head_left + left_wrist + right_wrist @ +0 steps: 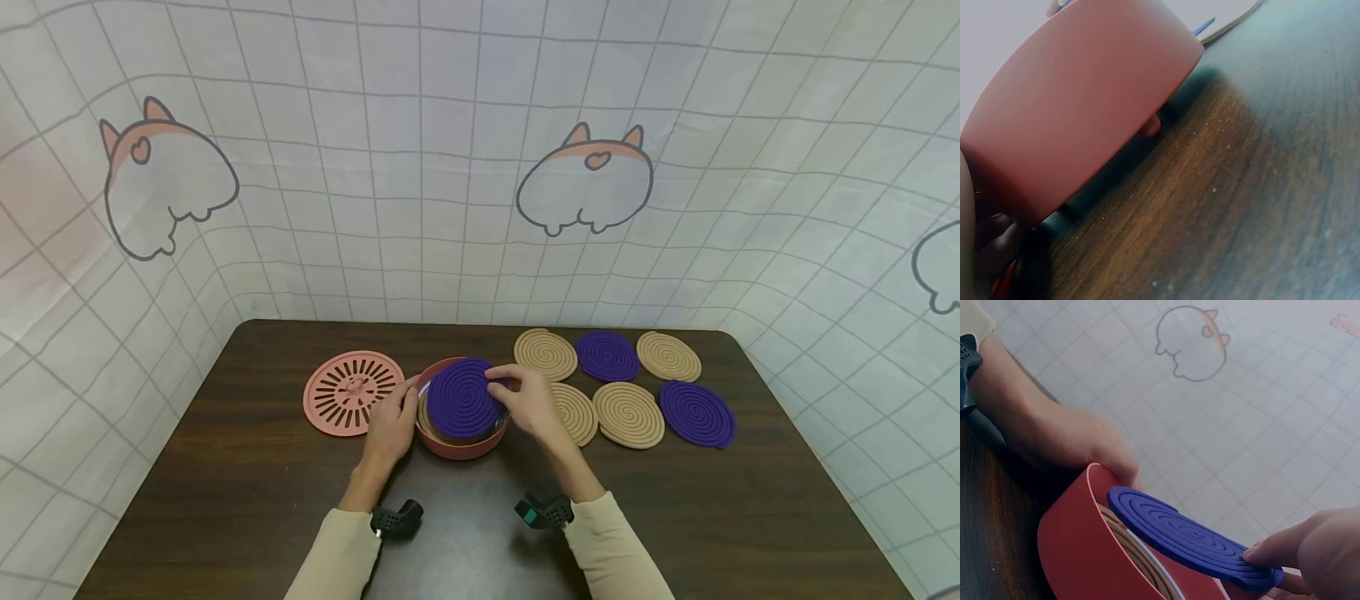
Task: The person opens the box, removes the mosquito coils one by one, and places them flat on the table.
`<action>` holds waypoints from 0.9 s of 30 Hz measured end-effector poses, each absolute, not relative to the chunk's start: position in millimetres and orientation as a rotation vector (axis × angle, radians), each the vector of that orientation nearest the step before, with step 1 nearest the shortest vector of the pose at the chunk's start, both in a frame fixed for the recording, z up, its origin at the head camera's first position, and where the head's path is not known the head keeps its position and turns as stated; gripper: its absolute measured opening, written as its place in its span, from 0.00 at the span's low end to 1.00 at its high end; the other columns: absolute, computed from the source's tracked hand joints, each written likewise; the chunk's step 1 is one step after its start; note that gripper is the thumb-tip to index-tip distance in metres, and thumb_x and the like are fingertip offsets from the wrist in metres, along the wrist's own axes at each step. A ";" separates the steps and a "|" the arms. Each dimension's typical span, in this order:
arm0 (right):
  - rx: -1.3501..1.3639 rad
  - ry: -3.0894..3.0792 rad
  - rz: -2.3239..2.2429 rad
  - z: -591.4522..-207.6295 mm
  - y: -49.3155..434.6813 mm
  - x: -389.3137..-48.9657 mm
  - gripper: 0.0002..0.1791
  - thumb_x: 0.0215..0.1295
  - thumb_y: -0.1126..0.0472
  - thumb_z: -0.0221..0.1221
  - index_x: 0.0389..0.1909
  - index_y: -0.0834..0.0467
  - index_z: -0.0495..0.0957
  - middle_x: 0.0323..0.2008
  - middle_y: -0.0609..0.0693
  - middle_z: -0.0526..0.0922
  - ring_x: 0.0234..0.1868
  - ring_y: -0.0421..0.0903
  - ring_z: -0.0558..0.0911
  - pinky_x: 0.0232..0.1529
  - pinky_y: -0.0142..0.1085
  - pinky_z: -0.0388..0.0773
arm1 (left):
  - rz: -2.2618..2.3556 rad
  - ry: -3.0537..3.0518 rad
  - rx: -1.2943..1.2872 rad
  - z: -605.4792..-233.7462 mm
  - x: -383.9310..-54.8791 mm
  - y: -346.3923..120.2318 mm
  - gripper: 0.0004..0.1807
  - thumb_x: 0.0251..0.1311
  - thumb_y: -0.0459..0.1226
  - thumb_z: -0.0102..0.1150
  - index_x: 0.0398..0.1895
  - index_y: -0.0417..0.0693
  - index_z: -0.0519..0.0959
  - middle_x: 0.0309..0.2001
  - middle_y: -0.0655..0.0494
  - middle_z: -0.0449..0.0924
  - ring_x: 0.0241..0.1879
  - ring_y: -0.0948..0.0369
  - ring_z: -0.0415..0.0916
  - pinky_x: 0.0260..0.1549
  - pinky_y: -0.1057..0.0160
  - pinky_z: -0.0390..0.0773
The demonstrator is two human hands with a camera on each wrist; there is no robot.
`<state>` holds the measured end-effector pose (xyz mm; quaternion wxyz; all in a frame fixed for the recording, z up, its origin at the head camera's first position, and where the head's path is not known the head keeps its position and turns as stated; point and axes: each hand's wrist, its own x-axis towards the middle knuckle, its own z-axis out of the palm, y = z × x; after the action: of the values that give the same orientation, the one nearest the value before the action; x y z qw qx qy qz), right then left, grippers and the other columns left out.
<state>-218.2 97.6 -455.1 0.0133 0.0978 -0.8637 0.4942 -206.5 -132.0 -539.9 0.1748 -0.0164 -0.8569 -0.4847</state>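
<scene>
A purple mosquito coil is tilted over the mouth of a round reddish box. My right hand pinches the coil's edge between thumb and fingers, as the right wrist view also shows. My left hand grips the box's left side at the rim. Inside the box, a tan coil shows below the purple one, with a white rim beside it. Small feet under the box appear in the left wrist view, where most of the left hand is out of sight.
A pink slotted lid lies left of the box. On the right of the dark wooden table lie several tan coils and two purple coils in two rows. A patterned curtain surrounds the table's back and sides.
</scene>
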 end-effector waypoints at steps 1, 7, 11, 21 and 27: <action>0.307 -2.678 1.543 -455.1 98.3 -217.5 0.10 0.63 0.66 0.64 0.44 0.58 0.87 0.41 0.56 0.86 0.31 0.41 0.75 0.30 0.29 0.71 | -1.377 -2.427 -0.047 -540.1 -206.4 -132.0 0.20 0.75 0.42 0.45 0.60 0.45 0.81 0.54 0.46 0.85 0.54 0.49 0.83 0.53 0.46 0.79; 0.288 -2.608 1.559 -456.1 104.4 -210.8 0.11 0.62 0.68 0.65 0.44 0.60 0.87 0.43 0.56 0.87 0.32 0.42 0.76 0.33 0.28 0.72 | -1.382 -2.421 -0.047 -541.3 -206.9 -131.8 0.20 0.75 0.42 0.45 0.59 0.45 0.81 0.54 0.46 0.85 0.54 0.50 0.83 0.53 0.46 0.79; 0.270 -2.580 1.581 -454.3 109.0 -206.4 0.11 0.62 0.68 0.64 0.45 0.60 0.87 0.40 0.56 0.85 0.29 0.44 0.73 0.29 0.29 0.69 | -1.374 -2.421 -0.043 -541.5 -208.0 -132.0 0.19 0.75 0.41 0.46 0.59 0.46 0.81 0.54 0.47 0.85 0.54 0.50 0.83 0.53 0.46 0.79; 0.188 -2.575 1.618 -454.4 122.9 -198.2 0.11 0.61 0.67 0.65 0.45 0.59 0.87 0.36 0.55 0.84 0.22 0.39 0.70 0.24 0.28 0.67 | -1.375 -2.443 -0.028 -541.4 -210.1 -132.2 0.20 0.76 0.42 0.45 0.60 0.47 0.81 0.55 0.46 0.85 0.54 0.51 0.83 0.54 0.46 0.80; 0.143 -2.599 1.658 -455.8 135.0 -190.6 0.12 0.62 0.66 0.64 0.46 0.58 0.87 0.41 0.55 0.85 0.25 0.40 0.73 0.25 0.28 0.70 | -1.391 -2.471 -0.014 -542.8 -209.9 -132.6 0.21 0.76 0.43 0.44 0.62 0.46 0.79 0.57 0.46 0.83 0.57 0.51 0.82 0.56 0.46 0.78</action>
<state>-190.6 135.0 -455.8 0.0277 0.0462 -0.8418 0.5370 -209.9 -132.6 -542.8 0.1524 -0.0047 -0.8611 -0.4850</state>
